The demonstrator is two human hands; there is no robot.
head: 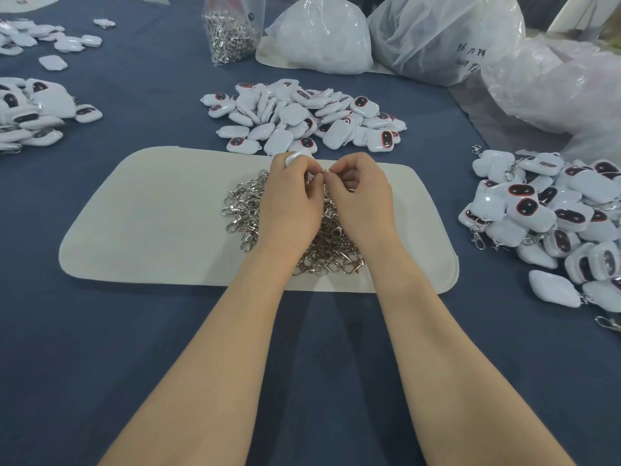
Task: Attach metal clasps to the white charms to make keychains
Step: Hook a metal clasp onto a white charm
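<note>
Status: our left hand [289, 200] curls round a white charm [293, 157], and our right hand [361, 196] pinches a metal clasp [324, 171] against it, both above the clasp pile [240, 205] on the cream mat [151, 213]. We see loose charms [295, 112] heaped at 12 o'clock and clasped charms [554, 216] at 3 o'clock.

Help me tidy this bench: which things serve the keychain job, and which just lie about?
In use: left hand, right hand, held charm, pinched clasp, clasp pile, charm pile, mat.
Lying about: white plastic bags, bagged clasps, far-left charms.
</note>
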